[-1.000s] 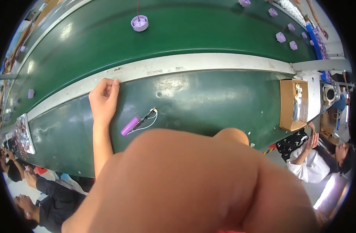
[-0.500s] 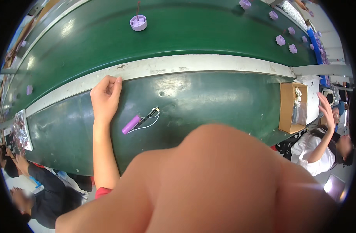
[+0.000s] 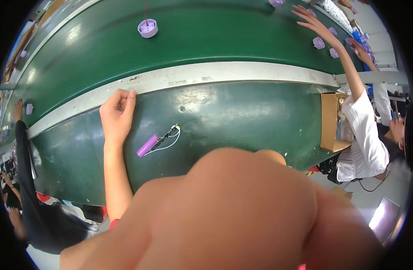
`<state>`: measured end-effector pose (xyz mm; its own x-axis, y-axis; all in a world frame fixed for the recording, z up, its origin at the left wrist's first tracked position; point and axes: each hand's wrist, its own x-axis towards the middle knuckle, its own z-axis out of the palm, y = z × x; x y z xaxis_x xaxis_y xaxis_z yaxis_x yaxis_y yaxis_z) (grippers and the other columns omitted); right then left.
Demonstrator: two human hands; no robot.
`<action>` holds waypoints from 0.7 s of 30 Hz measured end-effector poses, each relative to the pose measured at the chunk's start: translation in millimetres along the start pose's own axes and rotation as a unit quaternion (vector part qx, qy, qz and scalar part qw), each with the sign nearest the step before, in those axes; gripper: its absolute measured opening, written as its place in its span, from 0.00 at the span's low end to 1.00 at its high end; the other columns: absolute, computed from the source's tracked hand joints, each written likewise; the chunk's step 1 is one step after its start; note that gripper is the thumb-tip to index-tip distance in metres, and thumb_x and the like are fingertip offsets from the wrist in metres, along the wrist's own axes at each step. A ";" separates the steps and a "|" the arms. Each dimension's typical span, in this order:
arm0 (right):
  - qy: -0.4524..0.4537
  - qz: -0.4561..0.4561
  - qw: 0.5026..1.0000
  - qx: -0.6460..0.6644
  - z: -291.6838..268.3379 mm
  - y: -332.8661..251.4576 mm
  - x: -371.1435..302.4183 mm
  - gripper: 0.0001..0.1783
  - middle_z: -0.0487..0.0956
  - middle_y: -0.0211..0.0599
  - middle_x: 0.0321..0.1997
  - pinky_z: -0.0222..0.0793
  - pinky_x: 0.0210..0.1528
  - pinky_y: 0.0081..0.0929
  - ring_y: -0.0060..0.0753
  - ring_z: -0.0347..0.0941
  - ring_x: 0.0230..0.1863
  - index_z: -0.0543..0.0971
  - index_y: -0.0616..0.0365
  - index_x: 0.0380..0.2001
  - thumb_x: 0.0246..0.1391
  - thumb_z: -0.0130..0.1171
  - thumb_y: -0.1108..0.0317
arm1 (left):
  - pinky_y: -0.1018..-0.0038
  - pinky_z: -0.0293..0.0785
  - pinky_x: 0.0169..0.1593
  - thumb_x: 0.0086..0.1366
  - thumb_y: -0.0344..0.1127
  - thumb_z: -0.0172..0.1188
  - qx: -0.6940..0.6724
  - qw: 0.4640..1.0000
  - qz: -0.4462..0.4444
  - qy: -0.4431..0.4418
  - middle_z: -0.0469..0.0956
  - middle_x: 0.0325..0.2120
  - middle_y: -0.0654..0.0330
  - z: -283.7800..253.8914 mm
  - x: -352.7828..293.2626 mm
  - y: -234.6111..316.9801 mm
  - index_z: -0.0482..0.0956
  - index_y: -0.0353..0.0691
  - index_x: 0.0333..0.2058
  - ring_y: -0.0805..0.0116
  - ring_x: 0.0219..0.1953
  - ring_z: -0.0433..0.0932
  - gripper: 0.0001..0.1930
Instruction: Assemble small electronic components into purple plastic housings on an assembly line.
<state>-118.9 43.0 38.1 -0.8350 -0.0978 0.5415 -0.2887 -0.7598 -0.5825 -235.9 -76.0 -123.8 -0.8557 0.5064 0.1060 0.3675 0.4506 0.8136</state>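
My left hand (image 3: pixel 117 110) rests by the white rail (image 3: pixel 179 76) at the far edge of the green worktop. Its fingers are curled in and I see nothing in them. To its right lies a purple cylindrical battery (image 3: pixel 148 145) joined to a narrow dark circuit board (image 3: pixel 166 136), with a white wire looping beside them. Neither hand touches these. My right hand (image 3: pixel 242 202) is very close to the camera, large and blurred, filling the lower middle. Its fingers are hidden, so I cannot tell what it holds.
Beyond the rail runs a green belt carrying a round lavender housing (image 3: pixel 148 29) with a red wire, and several similar parts at far right. An open cardboard box (image 3: pixel 331 121) stands at right. Co-workers' arms reach over the belt on both sides.
The right-hand co-worker has stretched an arm over the belt, and the left-hand one has reached out too. The lavender housing sits slightly further left. My left hand keeps its pose.
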 end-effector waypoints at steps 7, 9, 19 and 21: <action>0.003 0.000 1.000 -0.019 0.8 -0.2 -1.8 0.38 0.67 0.54 0.56 0.67 0.58 0.36 0.45 0.68 0.55 0.63 0.69 0.54 0.54 0.61 0.47 | 0.80 0.58 0.26 0.66 0.33 0.65 0.008 1.000 0.019 0.006 0.64 0.15 0.70 1.2 0.5 -1.0 0.75 0.34 0.26 0.82 0.21 0.59 0.12; 0.004 0.000 1.000 -0.023 1.5 0.5 -2.2 0.38 0.67 0.54 0.56 0.67 0.58 0.36 0.46 0.68 0.56 0.63 0.69 0.54 0.54 0.61 0.46 | 0.80 0.58 0.26 0.66 0.33 0.65 -0.005 1.000 0.006 0.003 0.64 0.15 0.69 0.9 -1.3 -0.1 0.76 0.34 0.26 0.81 0.21 0.59 0.12; 0.008 -0.009 0.999 -0.043 0.8 -3.1 -4.0 0.41 0.65 0.55 0.58 0.66 0.60 0.37 0.47 0.67 0.57 0.60 0.69 0.56 0.53 0.62 0.46 | 0.80 0.58 0.26 0.66 0.33 0.65 -0.004 1.000 0.017 0.003 0.64 0.15 0.69 2.2 2.4 1.3 0.75 0.34 0.26 0.81 0.21 0.59 0.12; 0.010 -0.013 0.999 -0.050 2.4 -5.4 -4.7 0.42 0.64 0.55 0.58 0.66 0.60 0.37 0.47 0.66 0.57 0.60 0.69 0.56 0.53 0.62 0.46 | 0.80 0.58 0.26 0.66 0.32 0.65 -0.002 1.000 0.023 0.009 0.64 0.15 0.69 2.4 2.1 3.6 0.75 0.34 0.26 0.81 0.21 0.59 0.12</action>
<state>-112.4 46.0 40.2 -0.8359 -0.0653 0.5449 -0.3542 -0.6942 -0.6266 -235.5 -71.5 -122.0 -0.8450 0.5123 0.1536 0.4046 0.4247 0.8099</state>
